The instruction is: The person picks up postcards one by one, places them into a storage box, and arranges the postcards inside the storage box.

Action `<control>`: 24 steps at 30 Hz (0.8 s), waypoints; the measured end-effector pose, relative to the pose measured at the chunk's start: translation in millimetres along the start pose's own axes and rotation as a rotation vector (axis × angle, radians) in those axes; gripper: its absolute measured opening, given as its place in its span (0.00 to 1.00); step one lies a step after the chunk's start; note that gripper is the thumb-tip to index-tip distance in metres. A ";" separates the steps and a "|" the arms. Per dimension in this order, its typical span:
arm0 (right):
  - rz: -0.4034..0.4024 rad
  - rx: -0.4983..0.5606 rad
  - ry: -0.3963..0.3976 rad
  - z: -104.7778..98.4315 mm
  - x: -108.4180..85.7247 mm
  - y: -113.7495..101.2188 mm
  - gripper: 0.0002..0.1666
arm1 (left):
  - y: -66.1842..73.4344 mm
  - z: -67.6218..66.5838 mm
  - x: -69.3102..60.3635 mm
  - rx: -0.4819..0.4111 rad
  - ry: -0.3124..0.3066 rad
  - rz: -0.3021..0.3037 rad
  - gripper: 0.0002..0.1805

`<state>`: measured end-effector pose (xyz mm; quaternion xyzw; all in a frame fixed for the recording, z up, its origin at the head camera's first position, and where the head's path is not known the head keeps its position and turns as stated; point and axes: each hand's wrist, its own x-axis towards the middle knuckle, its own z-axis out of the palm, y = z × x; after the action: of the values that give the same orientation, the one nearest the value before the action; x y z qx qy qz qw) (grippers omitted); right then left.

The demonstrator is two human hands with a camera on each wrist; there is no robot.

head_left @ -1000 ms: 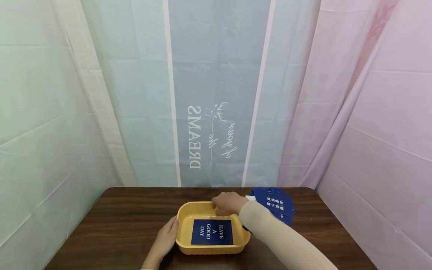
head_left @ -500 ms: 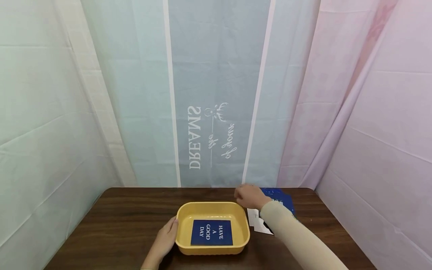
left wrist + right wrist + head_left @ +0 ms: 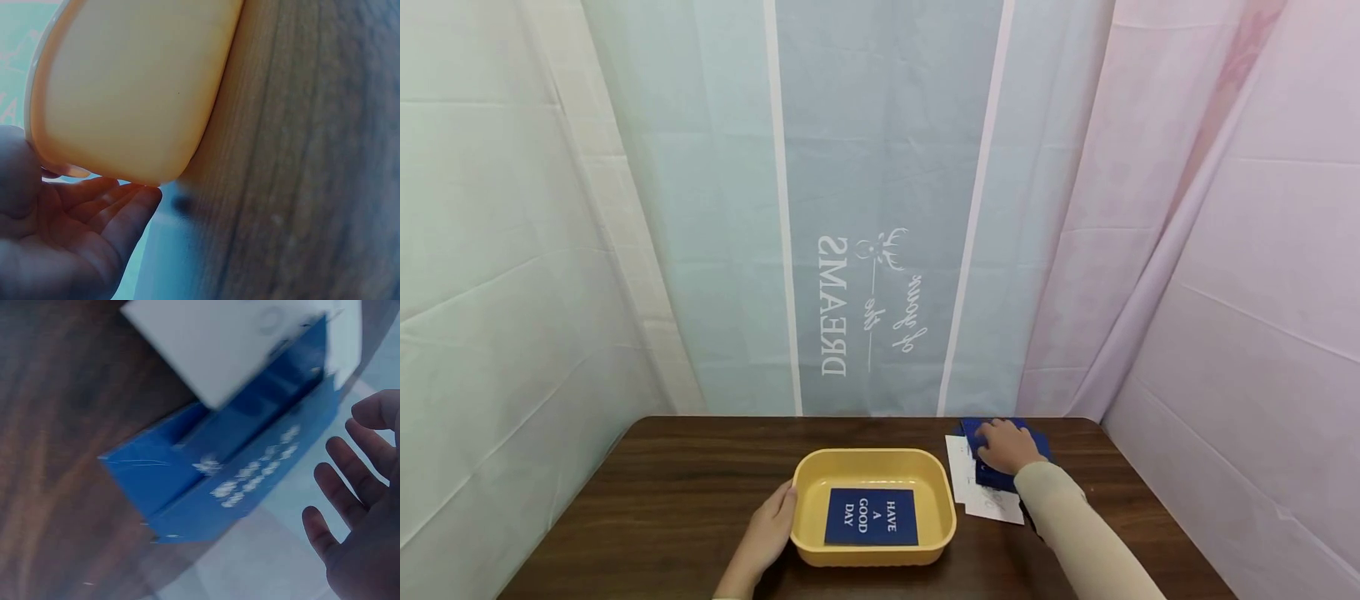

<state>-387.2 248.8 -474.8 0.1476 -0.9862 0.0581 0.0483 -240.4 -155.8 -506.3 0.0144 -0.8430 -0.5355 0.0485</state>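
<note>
A yellow plastic basin (image 3: 875,556) stands at the table's front, with a dark blue card (image 3: 871,517) reading "HAVE A GOOD DAY" flat inside it. My left hand (image 3: 766,527) grips the basin's left side, thumb at the rim and fingers against the outer wall, as the left wrist view shows. Over a loose pile of blue cards (image 3: 250,469) at the right, my right hand (image 3: 1009,447) hovers with relaxed, parted fingers. In the right wrist view, those fingers are apart from the cards and hold nothing. White cards (image 3: 992,503) stick out from the pile toward the basin.
The dark wooden table (image 3: 700,492) extends left of the basin and in front of it. Behind its far edge hangs a pale printed curtain (image 3: 880,208), and more cloth encloses both sides.
My right hand has moved from above the basin's far rim rightward to the blue cards, bringing the white cards into view. The left hand and the basin stay put.
</note>
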 end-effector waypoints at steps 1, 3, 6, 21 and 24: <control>0.019 0.001 0.000 2.3 -0.9 3.3 0.17 | 0.0 0.0 0.0 0.001 -0.001 0.000 0.29; 0.049 0.004 -0.003 6.5 -1.8 9.0 0.18 | -0.3 -0.1 -0.1 0.001 -0.001 -0.004 0.29; 0.074 0.018 0.004 8.7 -3.9 13.9 0.19 | -0.9 -0.2 -0.4 0.000 -0.003 -0.007 0.30; 0.238 0.054 0.013 24.2 -12.1 36.0 0.32 | -3.0 1.6 -0.6 -0.011 -0.003 0.009 0.30; 0.246 0.064 -0.003 24.4 -10.7 37.7 0.35 | -1.8 1.0 0.2 0.001 0.006 0.011 0.30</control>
<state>-390.0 284.5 -503.9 0.0273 -0.9945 0.0949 0.0349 -240.8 -155.6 -508.3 0.0111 -0.8431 -0.5349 0.0539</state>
